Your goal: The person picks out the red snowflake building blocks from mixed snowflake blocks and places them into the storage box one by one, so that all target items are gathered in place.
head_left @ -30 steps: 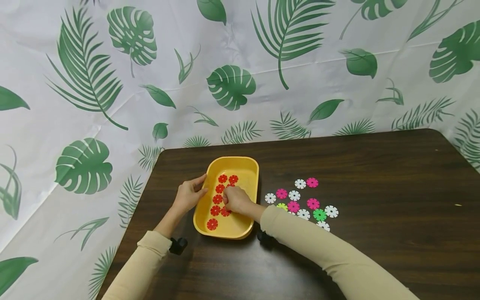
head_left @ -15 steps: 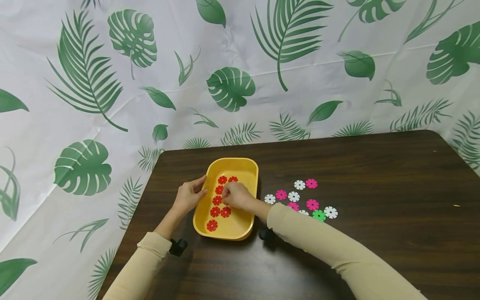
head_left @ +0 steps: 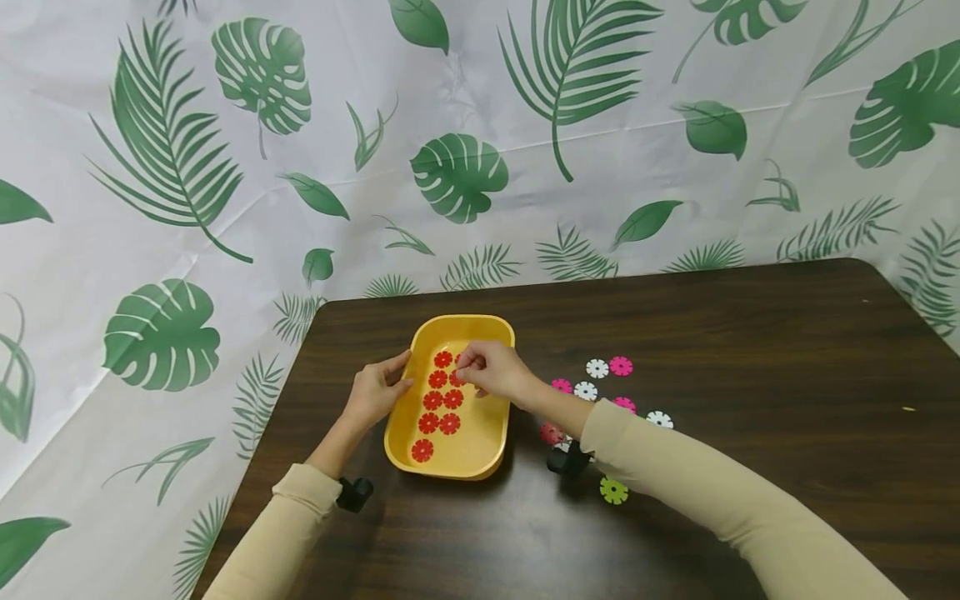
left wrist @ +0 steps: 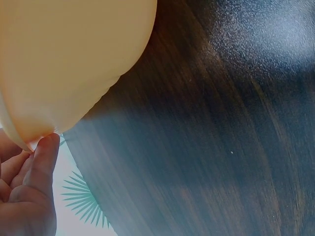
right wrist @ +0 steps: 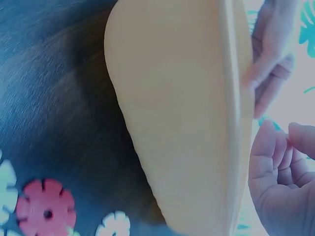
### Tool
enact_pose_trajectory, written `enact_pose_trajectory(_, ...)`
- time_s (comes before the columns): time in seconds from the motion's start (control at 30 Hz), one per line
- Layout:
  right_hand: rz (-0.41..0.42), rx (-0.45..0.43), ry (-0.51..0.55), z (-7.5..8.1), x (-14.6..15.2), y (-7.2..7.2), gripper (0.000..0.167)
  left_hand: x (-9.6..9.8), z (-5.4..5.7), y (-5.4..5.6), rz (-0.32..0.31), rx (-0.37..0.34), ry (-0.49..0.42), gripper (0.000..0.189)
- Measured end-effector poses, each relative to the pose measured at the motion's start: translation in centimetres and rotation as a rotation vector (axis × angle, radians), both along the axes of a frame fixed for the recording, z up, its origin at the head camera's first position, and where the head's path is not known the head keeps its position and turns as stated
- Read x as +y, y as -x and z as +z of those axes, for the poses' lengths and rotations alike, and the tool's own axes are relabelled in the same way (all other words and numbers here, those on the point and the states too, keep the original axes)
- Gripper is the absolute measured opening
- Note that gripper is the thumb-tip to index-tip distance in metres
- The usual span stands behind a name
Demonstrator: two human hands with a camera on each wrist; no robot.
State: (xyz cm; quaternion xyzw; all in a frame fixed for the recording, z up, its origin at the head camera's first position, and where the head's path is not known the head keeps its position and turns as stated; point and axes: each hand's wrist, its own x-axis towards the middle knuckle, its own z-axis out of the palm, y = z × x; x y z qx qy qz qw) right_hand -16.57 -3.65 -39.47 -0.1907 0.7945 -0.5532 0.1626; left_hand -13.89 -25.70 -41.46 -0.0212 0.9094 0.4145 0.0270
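A yellow plastic tray [head_left: 474,446] lies on the dark table, with two columns of red notched discs [head_left: 432,400] flat on its floor. My left hand [head_left: 372,393] grips the tray's left rim, thumb on the inner side and fingers outside; the left wrist view shows this pinch too. Over the tray's upper right part hovers my right hand [head_left: 495,369], its fingers curled and the thumb close to the index finger. No disc shows between those fingers in the right wrist view [right wrist: 283,182]. One upper red disc is partly hidden behind this hand.
Right of the tray lie loose notched discs: white [head_left: 597,368], pink [head_left: 620,366] and a yellow-green disc [head_left: 613,490] nearer the front. My right forearm covers some of them. A leaf-patterned cloth [head_left: 457,83] hangs behind the table [head_left: 750,350].
My right hand has drawn back up and to the right from the red discs, uncovering a disc in the right column. The left hand keeps its hold on the tray.
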Motion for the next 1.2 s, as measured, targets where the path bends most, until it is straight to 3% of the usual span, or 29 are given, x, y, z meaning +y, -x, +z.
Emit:
enact_pose_trajectory(0.27,-0.089,-0.013,0.046,0.6,3.7,0.2,0.008,0.1,0.2,-0.1,0.008,0.0,0.0,0.052)
enact_pose_trajectory(0.63,-0.158,-0.043,0.087,-0.4,7.8,-0.3,0.015,0.2,0.2,-0.1,0.012,0.001,0.01,0.051)
enact_pose_trajectory(1.2,-0.127,-0.104,0.085,-2.8,10.5,-2.0,0.026,0.1,0.2,-0.1,0.003,0.004,0.006,0.052)
